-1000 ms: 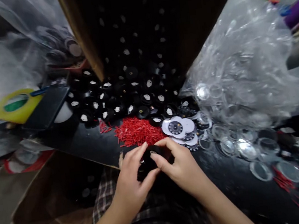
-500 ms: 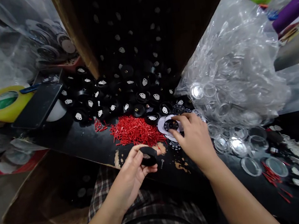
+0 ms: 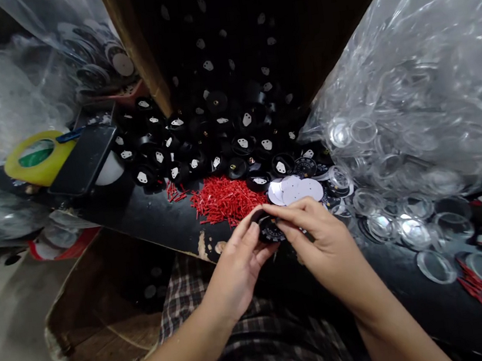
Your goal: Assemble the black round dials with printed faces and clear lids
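Black casing (image 3: 255, 219): held over the near edge of the worktop (image 3: 381, 271), mouth tipped up; taken here as the clock's centre, with 12 straight ahead.
Dial disc (image 3: 271, 232): dark printed face showing at the casing's mouth, apparently inside or against the rim; depth of seating hidden by the fingers.
Left hand (image 3: 238, 264): at 7 o'clock, fingers wrapped round the casing, thumb against its 9 o'clock rim.
Right hand (image 3: 324, 243): at 4 o'clock, thumb and forefinger drawn nearly together at the disc's edge, seemingly pinching it.
Step in hand: judged to be fitting the disc into the casing.
Next move: probably calling for a square line-up and light, even pressure round the disc's edge, with the casing held steady from the left.
Red slivers (image 3: 226, 199): heaped at 10 o'clock, near the left fingertips.
White discs (image 3: 302, 189): overlapping at 1 o'clock, plain sides up, just beyond the right fingers.
Heap of casings (image 3: 237, 168): spread from 10 to 1 o'clock, many with pale patches.
Clear covers (image 3: 412, 232): scattered around 3 o'clock.
Plastic bag (image 3: 432, 78): at 2 o'clock, bulging with similar clear pieces.
Yellow tape roll (image 3: 40, 175): between 9 and 10 o'clock, beside a flat dark slab (image 3: 85, 159).
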{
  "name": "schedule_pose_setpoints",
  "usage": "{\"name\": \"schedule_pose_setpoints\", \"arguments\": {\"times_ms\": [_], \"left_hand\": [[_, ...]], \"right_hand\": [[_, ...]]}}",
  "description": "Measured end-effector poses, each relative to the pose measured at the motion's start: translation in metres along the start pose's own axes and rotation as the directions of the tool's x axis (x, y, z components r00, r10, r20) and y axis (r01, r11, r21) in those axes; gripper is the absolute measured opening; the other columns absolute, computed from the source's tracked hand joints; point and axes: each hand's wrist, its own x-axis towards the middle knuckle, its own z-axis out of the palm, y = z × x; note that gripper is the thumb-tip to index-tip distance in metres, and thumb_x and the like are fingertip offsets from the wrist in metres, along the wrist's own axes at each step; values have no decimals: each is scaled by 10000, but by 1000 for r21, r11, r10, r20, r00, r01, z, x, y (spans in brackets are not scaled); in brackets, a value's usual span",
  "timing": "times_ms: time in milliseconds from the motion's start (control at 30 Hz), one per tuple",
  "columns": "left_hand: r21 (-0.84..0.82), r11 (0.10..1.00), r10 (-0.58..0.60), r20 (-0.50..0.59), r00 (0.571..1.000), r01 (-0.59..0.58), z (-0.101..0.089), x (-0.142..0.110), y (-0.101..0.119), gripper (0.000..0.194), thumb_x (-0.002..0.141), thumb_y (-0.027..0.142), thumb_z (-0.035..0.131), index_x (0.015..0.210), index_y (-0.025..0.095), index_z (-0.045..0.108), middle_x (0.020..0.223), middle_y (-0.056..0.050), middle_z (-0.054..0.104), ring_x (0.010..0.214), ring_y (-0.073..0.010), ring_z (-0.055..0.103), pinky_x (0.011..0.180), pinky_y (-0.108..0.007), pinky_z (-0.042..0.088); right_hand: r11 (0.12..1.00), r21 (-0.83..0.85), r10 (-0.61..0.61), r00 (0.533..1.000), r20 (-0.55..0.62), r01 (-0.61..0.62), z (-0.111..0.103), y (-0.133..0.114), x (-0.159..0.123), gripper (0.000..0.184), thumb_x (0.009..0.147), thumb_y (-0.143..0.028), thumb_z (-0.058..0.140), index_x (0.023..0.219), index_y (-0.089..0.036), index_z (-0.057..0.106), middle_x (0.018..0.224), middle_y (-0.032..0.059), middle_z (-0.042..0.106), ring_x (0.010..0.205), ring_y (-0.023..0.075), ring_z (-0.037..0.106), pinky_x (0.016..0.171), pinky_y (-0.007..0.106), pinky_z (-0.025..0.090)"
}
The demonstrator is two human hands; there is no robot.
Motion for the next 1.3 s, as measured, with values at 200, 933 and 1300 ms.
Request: {"name": "schedule_pose_setpoints", "arguments": {"times_ms": [200,933,1300], "left_hand": [[212,974,73,54,996,-83,-4,-4,-8,315,868,354,624,1181,355,649,1284,25,628,1226,-188,524,989,-284,449],[420,895,83,173,981,-150,-14,-5,-15,263,853,199,599,1114,236,593,1162,-21,661,1111,-165,588,965,-277,452],[593,798,98,52,994,-110,-37,-21,4,258,852,252,587,1106,211,607,1115,-45,684,1075,-217,612,922,-347,489]], "right_hand": [[976,96,200,979,-35,-196,7,-1,1,60,872,-279,588,891,-222,592,773,3,626,695,149,593,632,280,472],[910,210,349,934,79,-358,10,8,-20,175,851,-344,596,967,-231,530,883,27,630,763,166,617,675,304,501],[943,-324,146,973,179,-82,6,12,-22,148,918,-234,482,956,-210,623,925,55,675,873,215,617,784,365,433]]}}
